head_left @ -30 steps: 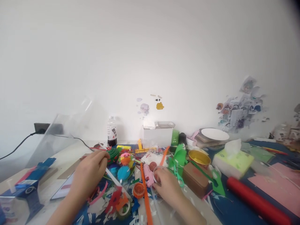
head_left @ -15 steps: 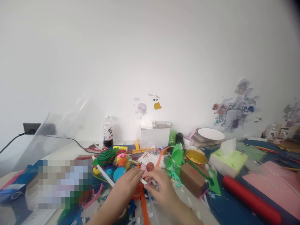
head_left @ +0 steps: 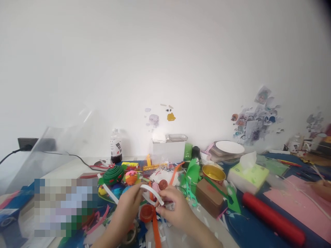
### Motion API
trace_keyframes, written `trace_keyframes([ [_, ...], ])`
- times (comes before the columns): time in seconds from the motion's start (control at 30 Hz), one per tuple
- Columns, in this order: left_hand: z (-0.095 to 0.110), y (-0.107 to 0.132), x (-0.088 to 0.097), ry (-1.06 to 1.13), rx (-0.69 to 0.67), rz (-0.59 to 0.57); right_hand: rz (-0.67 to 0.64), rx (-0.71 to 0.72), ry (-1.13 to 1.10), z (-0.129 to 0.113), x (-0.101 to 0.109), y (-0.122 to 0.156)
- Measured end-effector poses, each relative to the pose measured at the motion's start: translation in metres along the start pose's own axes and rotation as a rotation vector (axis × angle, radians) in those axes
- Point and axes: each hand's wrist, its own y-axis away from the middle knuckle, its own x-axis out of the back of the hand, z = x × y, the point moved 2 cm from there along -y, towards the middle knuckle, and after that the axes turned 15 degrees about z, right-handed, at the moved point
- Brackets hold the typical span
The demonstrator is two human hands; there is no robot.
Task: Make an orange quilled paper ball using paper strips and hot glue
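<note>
A white paper strip (head_left: 152,191) arches between my two hands above the crowded table. My left hand (head_left: 131,200) is closed round one end of the strip, its fingertips partly hidden behind the back of the hand. At the other end, my right hand (head_left: 173,204) pinches the strip between thumb and fingers. Just below the strip sits an orange-red roll (head_left: 146,212), with an orange strip (head_left: 156,227) running down beside it. A brown-red coil (head_left: 163,185) lies behind my right fingers. Nearby to the left is a green ribbed dome (head_left: 113,174).
Right of my hands lie green-handled scissors (head_left: 191,196), a brown box (head_left: 210,197), a gold tin (head_left: 213,173), a tissue pack (head_left: 249,174) and a red roll (head_left: 272,218). A bottle (head_left: 116,146) stands behind left. Another person's hand (head_left: 322,189) shows at the far right.
My hands have moved apart slightly, and the white strip now shows as a raised loop between them. The orange-red roll is more exposed. Another person's hand has appeared at the far right.
</note>
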Motion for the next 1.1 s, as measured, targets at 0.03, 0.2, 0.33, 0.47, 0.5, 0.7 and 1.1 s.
trace_keyframes([
  [0.03,0.001,0.000,0.001,0.006,0.012,-0.002,-0.005,0.011,0.007,-0.001,0.000,0.000],
  [0.2,0.004,-0.001,0.002,0.026,0.065,-0.024,0.024,0.081,0.039,-0.004,0.002,-0.003],
  [0.33,0.005,0.000,0.001,0.033,0.081,-0.049,0.042,0.086,0.085,-0.005,0.003,-0.005],
  [0.47,0.006,0.001,0.000,0.015,0.079,-0.038,0.054,0.125,0.095,-0.007,0.005,-0.004],
  [0.5,0.007,0.001,0.000,0.011,0.079,-0.039,0.071,0.134,0.086,-0.007,0.005,-0.004],
  [0.7,0.011,0.000,0.002,-0.015,0.058,-0.093,0.188,0.160,-0.010,-0.007,0.009,-0.007],
  [1.1,0.010,-0.001,0.000,-0.053,-0.053,-0.168,0.268,0.067,-0.321,-0.010,0.015,-0.009],
])
